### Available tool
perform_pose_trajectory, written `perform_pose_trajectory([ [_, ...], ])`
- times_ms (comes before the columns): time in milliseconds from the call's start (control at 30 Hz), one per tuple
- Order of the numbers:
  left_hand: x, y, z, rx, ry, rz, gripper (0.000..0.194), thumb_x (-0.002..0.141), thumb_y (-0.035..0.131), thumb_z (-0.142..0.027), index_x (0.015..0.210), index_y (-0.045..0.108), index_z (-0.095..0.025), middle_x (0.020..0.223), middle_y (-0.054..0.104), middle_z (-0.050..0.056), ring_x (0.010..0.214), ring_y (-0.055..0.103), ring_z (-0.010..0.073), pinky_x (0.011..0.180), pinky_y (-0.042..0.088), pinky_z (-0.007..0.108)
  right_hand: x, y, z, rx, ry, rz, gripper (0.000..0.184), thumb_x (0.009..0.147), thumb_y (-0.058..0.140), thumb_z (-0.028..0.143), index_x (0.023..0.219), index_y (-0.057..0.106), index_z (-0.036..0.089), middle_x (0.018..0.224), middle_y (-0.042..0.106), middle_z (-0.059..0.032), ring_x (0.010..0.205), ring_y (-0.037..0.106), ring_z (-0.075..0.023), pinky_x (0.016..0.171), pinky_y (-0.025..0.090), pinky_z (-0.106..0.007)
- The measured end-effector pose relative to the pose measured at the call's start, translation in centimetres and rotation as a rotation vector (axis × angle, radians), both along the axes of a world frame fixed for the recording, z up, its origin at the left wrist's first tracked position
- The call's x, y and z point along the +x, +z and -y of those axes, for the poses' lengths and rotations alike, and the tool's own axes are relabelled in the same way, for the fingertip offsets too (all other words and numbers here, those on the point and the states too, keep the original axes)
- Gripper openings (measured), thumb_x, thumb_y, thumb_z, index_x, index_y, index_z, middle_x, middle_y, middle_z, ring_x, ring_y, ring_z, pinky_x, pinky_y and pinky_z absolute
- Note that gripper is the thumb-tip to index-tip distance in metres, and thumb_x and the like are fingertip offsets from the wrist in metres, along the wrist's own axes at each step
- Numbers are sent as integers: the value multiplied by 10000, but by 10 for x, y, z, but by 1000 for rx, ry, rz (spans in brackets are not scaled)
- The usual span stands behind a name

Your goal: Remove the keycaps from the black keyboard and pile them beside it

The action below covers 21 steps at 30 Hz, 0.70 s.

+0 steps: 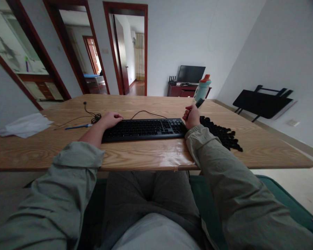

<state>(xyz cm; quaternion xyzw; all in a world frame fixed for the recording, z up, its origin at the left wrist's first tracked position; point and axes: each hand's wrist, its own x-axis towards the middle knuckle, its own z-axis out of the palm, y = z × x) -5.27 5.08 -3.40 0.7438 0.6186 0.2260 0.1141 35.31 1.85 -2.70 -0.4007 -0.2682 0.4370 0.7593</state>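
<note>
A black full-size keyboard [146,128] lies on the wooden table in front of me, slightly tilted across the view. My left hand [111,120] is closed over its upper left corner, with the fingers bent and the thumb hidden. At the keyboard's right end, my right hand [192,117] is a fist around a dark object with a black, flat-ended handle [199,103] sticking up. The part of that object below the fist is hidden. Right beside this hand spreads a black, knobbly heap [220,133], too dark to make out in detail.
A pale green bottle with an orange cap [202,88] stands beyond my right hand. Left of the keyboard lie a blue stick-like tool [77,127], a coiled black cable [96,118] and white crumpled paper or cloth [26,125]. The table's front edge [146,168] runs before my lap.
</note>
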Motion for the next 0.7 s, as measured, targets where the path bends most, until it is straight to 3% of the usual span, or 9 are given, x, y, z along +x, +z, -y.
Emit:
perform_pose_trajectory([
  [100, 0, 0, -1, 4, 2, 4, 321, 819, 585, -369, 996, 765, -171, 1007, 756, 85, 944, 684, 238, 867, 504, 301, -4, -2, 0, 17, -5, 9, 134, 741, 519, 231, 671, 413, 189, 502, 275, 83, 390, 219, -39, 325, 188, -164],
  [400, 0, 0, 1, -5, 1, 51, 304, 793, 603, -370, 961, 770, -180, 993, 757, 82, 946, 683, 242, 894, 503, 312, -8, -5, 4, 88, -10, 55, 87, 642, 561, 195, 680, 484, 185, 536, 452, 39, 474, 480, -82, 423, 425, -191],
  [533, 0, 0, 0, -11, 3, 50, 310, 795, 603, -383, 964, 768, -182, 985, 757, 76, 943, 681, 237, 889, 505, 306, -10, -7, 7, 130, -41, 84, 133, 623, 578, 184, 721, 488, 191, 533, 433, 57, 452, 446, -78, 408, 416, -195],
  [700, 0, -1, 0, 2, -5, 48, 296, 795, 609, -379, 952, 773, -190, 983, 758, 74, 947, 683, 238, 891, 505, 303, -9, -4, 10, 77, -40, 63, 186, 663, 606, 239, 724, 432, 212, 520, 391, 69, 424, 381, -69, 351, 359, -181],
])
